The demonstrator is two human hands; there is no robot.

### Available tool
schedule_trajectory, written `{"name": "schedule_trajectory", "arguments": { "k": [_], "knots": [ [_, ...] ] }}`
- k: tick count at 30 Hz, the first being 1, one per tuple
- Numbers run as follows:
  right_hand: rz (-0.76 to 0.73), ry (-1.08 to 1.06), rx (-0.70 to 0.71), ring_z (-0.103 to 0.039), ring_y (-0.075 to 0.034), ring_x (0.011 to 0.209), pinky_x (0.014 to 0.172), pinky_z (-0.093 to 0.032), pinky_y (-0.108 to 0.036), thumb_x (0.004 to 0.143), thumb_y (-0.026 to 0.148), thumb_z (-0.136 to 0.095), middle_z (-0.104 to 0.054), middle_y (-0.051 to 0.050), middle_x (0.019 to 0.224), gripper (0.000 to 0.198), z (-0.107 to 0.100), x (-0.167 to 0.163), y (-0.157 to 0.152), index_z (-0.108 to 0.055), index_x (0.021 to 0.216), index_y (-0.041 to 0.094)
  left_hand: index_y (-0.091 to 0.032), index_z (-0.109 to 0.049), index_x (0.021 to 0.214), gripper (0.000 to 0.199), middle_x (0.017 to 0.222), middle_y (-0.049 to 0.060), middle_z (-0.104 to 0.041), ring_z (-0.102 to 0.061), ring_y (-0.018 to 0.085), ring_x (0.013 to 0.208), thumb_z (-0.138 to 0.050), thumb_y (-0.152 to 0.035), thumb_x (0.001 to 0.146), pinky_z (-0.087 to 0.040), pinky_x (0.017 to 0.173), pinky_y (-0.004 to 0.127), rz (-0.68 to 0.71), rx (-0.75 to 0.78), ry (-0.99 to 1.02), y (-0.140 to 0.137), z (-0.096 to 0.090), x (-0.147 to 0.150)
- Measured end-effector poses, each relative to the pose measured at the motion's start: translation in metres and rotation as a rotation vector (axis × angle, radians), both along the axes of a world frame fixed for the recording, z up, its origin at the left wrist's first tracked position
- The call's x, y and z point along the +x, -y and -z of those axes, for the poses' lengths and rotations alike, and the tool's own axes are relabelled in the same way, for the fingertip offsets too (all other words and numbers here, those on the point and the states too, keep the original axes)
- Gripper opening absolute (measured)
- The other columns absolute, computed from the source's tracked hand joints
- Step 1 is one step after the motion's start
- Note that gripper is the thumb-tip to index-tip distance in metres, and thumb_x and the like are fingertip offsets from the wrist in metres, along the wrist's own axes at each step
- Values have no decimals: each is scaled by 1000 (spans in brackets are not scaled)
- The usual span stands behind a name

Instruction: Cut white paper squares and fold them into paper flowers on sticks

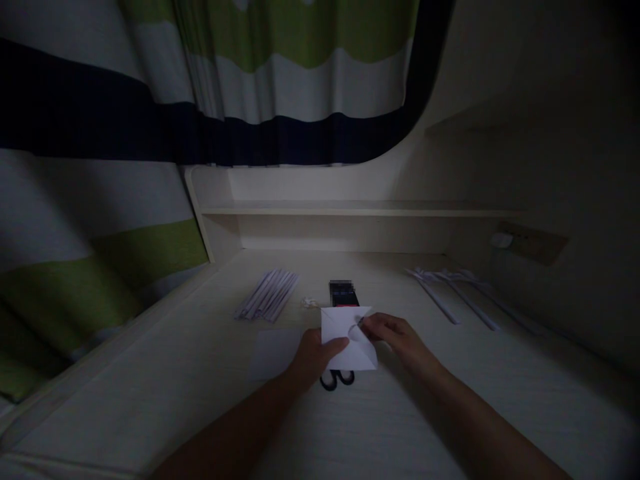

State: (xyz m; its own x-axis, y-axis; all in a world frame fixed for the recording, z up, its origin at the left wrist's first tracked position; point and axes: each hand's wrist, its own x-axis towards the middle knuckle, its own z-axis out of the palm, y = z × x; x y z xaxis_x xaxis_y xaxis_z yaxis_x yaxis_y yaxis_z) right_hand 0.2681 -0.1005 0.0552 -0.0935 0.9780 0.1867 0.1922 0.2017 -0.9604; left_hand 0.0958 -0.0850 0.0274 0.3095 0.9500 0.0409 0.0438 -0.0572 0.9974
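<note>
Both hands hold a white paper sheet (349, 337) just above the scissors (337, 379) on the surface (450, 400): the left hand (314, 357) pinches its near-left edge, the right hand (395, 339) has fingers (367, 325) closed on its right side. It looks light, limp and easily creased, best held by its edges. Beyond the scissors lie a dark box (343, 293) and paper strips (269, 295).

No text, label, brand, number or sign can be read anywhere in the dim view. The one thing that might carry print, a small dark box (344, 293) lying on the bench (200, 400) just beyond the hands, has its face blurred out (only a reddish band shows at its near edge).
</note>
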Motion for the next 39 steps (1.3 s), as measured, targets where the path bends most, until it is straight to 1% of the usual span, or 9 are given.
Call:
{"name": "schedule_trajectory", "arguments": {
  "k": [3,7,10,14,20,23,32,36,39],
  "knots": [
    [-49,-142,-155,-49,-11,48,47,-36,-23,62,39,-63,-55,1,53,27,13,-8,-2,-51,58,16,-8,-64,78,29,73,9,-65,-59,18,65,-59,-33,64,-44,56,26,30,46,-67,-1,4,0],
    [-67,-243,-210,-49,-10,45,46,-36,-23,54,32,-68,-54,2,52,24,24,-12,-4,-50,56,16,-7,-64,79,29,72,10,-65,-59,19,64,-59,-31,64,-44,54,26,42,12,-97,-1,5,1],
    [-33,-262,-214,-46,-8,41,42,-33,-21,53,29,-68,-52,3,47,23,24,-13,-4,-49,52,16,-7,-64,80,29,73,10,-65,-59,19,65,-60,-30,63,-44,55,26,36,-4,-74,-1,5,2],
    [-11,-305,-201,-47,-9,42,42,-34,-22,53,30,-68,-54,3,49,22,23,-16,-2,-51,54,17,-8,-64,81,29,73,9,-65,-59,18,64,-62,-29,62,-44,55,26,28,-51,-2,0,3,2],
    [66,-305,-188,-49,-11,42,41,-34,-22,56,32,-67,-54,3,48,24,31,-17,-4,-49,55,17,-8,-64,79,28,70,7,-65,-58,16,60,-66,-26,58,-44,56,25,87,-116,126,2,-4,1],
    [64,-314,-177,-49,-11,41,42,-35,-23,55,33,-68,-54,3,49,26,35,-16,-6,-48,54,17,-9,-64,81,29,72,7,-66,-59,16,62,-68,-23,56,-44,58,25,112,-121,167,1,-3,0],
    [70,-355,-165,-48,-10,40,41,-35,-22,56,35,-68,-55,2,49,27,37,-20,-4,-47,55,17,-8,-65,84,34,72,9,-66,-60,18,63,-68,-26,56,-45,58,26,75,-166,196,2,-5,2],
    [46,-400,-149,-50,-11,44,44,-37,-23,57,36,-68,-58,1,54,28,37,-22,-2,-47,57,17,-6,-65,82,34,70,9,-66,-59,18,62,-69,-26,55,-45,57,27,80,-169,204,2,-6,2],
    [61,-362,-152,-49,-11,43,43,-36,-23,58,38,-67,-56,1,53,28,34,-23,0,-47,56,18,-6,-65,83,34,69,8,-66,-59,18,62,-68,-26,56,-45,58,27,80,-170,192,2,-5,2]
  ]
}}
